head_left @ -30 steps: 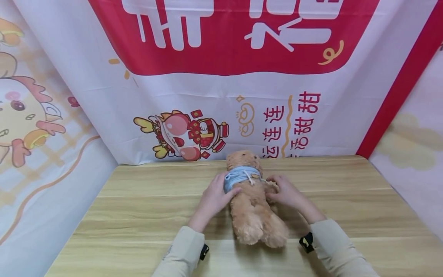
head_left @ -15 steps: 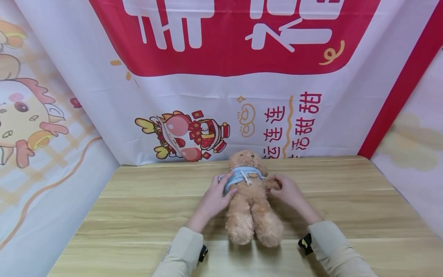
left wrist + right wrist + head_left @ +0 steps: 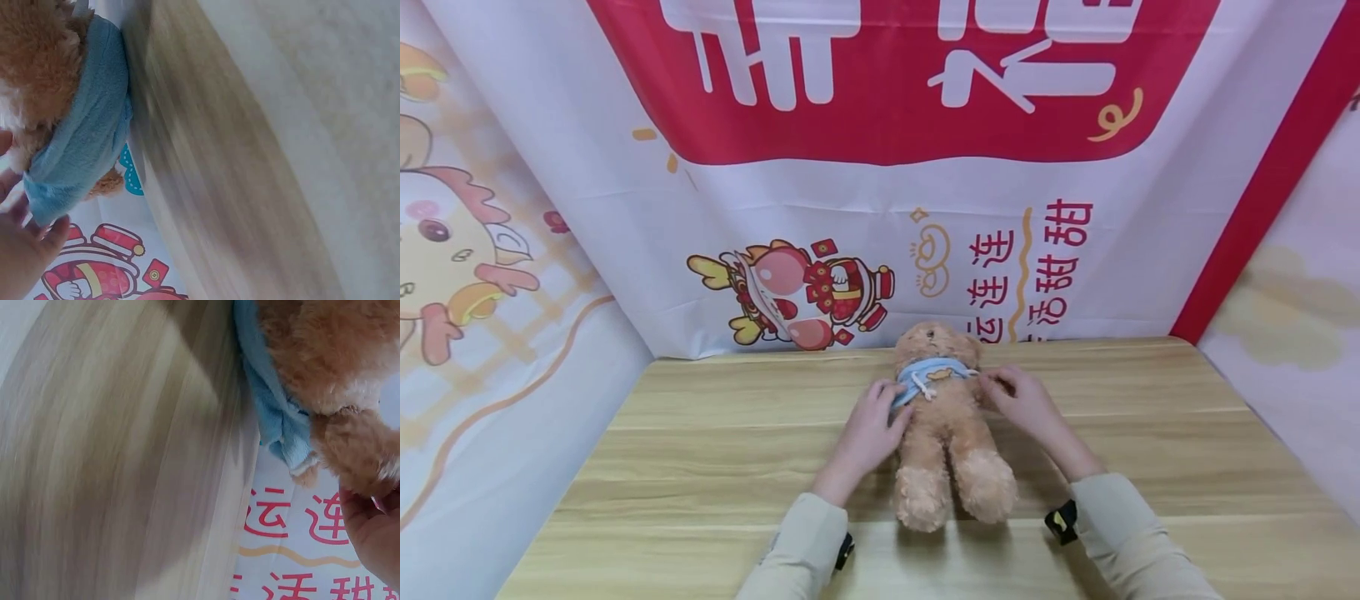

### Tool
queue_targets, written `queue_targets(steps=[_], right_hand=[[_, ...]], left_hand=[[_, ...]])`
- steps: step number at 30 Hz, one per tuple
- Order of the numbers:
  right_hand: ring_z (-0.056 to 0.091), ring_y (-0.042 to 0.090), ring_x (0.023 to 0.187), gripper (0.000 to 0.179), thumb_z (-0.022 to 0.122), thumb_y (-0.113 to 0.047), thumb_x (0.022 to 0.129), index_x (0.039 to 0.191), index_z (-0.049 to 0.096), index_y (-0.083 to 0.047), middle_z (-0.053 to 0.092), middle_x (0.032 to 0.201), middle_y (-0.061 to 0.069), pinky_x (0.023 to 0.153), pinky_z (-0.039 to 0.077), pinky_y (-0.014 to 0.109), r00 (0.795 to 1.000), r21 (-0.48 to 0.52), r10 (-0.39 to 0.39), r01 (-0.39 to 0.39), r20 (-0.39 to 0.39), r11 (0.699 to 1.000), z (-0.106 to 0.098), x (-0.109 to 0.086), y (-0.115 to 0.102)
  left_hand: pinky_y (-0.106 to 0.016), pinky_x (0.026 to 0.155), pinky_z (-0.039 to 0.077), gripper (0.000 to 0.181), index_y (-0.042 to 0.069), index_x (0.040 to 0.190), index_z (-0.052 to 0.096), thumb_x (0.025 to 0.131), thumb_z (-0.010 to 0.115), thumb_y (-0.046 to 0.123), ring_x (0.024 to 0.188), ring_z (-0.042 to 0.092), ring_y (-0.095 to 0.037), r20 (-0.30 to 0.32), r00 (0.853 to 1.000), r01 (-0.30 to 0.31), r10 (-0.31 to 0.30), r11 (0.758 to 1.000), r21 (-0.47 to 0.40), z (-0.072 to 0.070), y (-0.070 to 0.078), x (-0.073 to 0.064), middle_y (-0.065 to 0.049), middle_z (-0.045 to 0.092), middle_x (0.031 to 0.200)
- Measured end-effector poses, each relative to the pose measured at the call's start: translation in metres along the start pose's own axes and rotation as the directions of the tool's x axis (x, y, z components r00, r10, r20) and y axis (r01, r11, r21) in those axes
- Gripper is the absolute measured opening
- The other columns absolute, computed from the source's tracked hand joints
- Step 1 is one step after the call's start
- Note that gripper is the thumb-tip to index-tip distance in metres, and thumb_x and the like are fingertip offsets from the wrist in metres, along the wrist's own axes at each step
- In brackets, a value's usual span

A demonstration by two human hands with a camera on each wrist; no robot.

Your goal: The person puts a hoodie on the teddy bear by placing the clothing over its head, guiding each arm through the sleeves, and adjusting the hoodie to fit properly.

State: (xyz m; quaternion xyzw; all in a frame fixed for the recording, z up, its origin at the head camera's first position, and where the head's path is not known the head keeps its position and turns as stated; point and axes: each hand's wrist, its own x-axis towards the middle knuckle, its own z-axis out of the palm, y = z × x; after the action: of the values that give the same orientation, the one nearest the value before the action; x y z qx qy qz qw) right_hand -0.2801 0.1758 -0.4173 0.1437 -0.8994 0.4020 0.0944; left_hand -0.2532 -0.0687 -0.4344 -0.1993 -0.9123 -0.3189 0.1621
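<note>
A light brown teddy bear [image 3: 951, 425] lies on its back on the wooden table, head toward the back banner. Bunched across its chest is a small light blue hoodie [image 3: 936, 369] with white drawstrings. My left hand [image 3: 870, 425] is at the bear's left-hand side in the head view, its fingers and thumb pinching the blue sleeve end [image 3: 47, 197]. On the other side my right hand [image 3: 1026, 404] pinches the bear's furry arm [image 3: 356, 447] near its paw. That arm is bare, and the blue cloth hangs behind it in the right wrist view.
Wood-grain table [image 3: 700, 467] extends on both sides of the bear. A white and red printed banner [image 3: 880, 192] hangs right behind the table's back edge. Printed cloth [image 3: 512, 333] also stands along the left side.
The bear has rolled from a tilt to face upward, its feet swinging left and legs parting. My right hand has shifted slightly upward along its arm; the left stays at the hoodie.
</note>
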Motion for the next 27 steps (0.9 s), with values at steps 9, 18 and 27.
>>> queue_targets(steps=[9,18,27], right_hand=[[0.057,0.011,0.071,0.029,0.053,-0.014,0.097,0.117,0.064,0.003,0.066,0.092,0.024,0.059,0.046,0.023,0.983,0.179,0.009,-0.043,0.186,0.983,-0.0024,0.0015,0.0051],[0.053,0.042,0.113,0.04,0.056,-0.012,0.093,0.127,0.053,0.008,0.05,0.132,0.03,0.091,0.049,0.045,0.951,0.144,-0.13,0.092,0.28,0.985,0.003,0.0044,0.0044],[0.057,0.039,0.106,0.052,0.057,-0.019,0.093,0.137,0.045,0.005,0.044,0.137,0.033,0.083,0.051,0.04,0.919,0.123,-0.054,0.006,0.39,0.992,-0.0013,0.0036,0.0016]], left_hand=[[-0.045,0.09,0.048,0.028,0.0,0.116,0.065,0.093,0.059,0.015,0.103,0.054,-0.032,-0.01,1.0,-0.017,0.017,1.0,0.008,-0.0015,-0.0019,-0.0021,-0.019,0.053,0.112],[-0.045,0.086,0.048,0.034,0.007,0.123,0.057,0.093,0.062,0.023,0.102,0.051,-0.031,0.072,0.997,0.034,-0.036,0.999,0.031,-0.0027,0.0031,-0.0045,-0.017,0.049,0.112],[-0.046,0.087,0.047,0.043,0.005,0.129,0.055,0.093,0.062,0.028,0.106,0.049,-0.034,0.124,0.989,0.068,-0.082,0.992,0.109,-0.0013,0.0064,-0.0023,-0.02,0.048,0.116]])
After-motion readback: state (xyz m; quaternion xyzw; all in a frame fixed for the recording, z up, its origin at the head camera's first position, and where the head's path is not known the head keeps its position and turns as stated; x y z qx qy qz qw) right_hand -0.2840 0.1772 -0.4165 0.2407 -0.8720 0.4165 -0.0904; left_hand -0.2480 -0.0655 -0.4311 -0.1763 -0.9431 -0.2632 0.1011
